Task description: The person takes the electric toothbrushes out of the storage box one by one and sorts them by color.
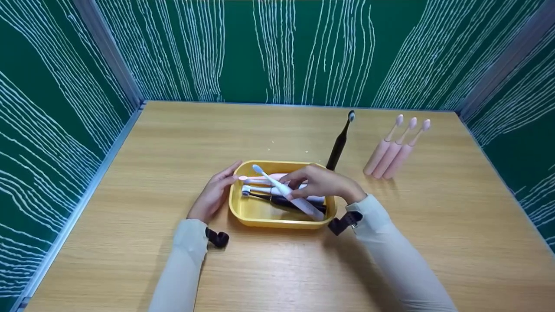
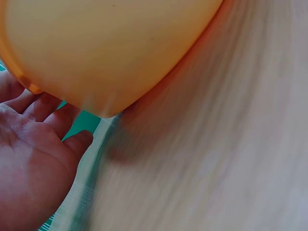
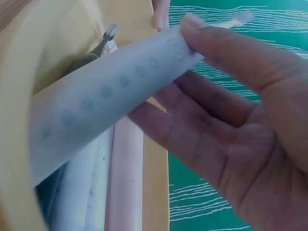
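A yellow plastic basket (image 1: 277, 223) stands on the wooden table with several electric toothbrushes lying in it, among them a black one (image 1: 277, 199) and a white one with a round head (image 1: 246, 190). My right hand (image 1: 325, 182) pinches a white electric toothbrush (image 1: 303, 207) between thumb and fingers, its head tilted up to the left and its base low inside the basket. In the right wrist view a row of round marks runs along that toothbrush's handle (image 3: 106, 91). My left hand (image 1: 212, 195) touches the basket's left end, fingers extended along its wall (image 2: 110, 62).
Behind the basket's right end a black electric toothbrush (image 1: 339, 145) stands upright. To its right, three pink electric toothbrushes (image 1: 391, 157) stand upright side by side. Green panels with white wavy lines (image 1: 238, 52) enclose the table's back and sides.
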Demonstrator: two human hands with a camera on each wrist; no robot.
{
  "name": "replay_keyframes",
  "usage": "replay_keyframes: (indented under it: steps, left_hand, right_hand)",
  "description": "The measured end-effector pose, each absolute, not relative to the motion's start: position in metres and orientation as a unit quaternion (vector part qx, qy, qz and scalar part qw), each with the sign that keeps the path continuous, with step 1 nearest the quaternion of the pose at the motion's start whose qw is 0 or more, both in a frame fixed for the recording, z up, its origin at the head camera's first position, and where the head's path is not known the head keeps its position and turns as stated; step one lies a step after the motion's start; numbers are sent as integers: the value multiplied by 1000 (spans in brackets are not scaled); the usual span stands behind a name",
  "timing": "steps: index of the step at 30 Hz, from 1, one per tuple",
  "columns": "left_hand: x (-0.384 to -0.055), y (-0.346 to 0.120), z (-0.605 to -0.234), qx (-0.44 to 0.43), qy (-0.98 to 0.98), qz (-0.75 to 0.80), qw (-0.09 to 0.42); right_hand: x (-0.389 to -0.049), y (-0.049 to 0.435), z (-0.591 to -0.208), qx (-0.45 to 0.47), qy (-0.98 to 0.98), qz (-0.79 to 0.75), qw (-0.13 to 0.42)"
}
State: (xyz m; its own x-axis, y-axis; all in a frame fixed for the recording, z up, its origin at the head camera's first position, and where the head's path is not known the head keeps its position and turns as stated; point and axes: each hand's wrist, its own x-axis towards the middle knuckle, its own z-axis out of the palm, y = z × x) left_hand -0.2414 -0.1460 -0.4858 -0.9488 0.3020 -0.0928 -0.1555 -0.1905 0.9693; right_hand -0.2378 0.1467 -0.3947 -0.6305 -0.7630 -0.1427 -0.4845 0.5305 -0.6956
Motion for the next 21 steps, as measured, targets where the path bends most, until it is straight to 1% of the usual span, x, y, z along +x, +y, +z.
replay_keyframes:
  steps: [6, 13, 21]
  left_hand:
    - [-240, -145, -484, 52, 615, 772, 154]
    - [-239, -146, -483, 51, 615, 771, 158]
    - [-240, -146, -484, 54, 624, 766, 145]
  right_hand:
    - [-237, 153, -394, -351, 845, -349, 204]
    - [-235, 163, -391, -337, 850, -374, 152]
    - [-234, 174, -389, -333, 837, -424, 95]
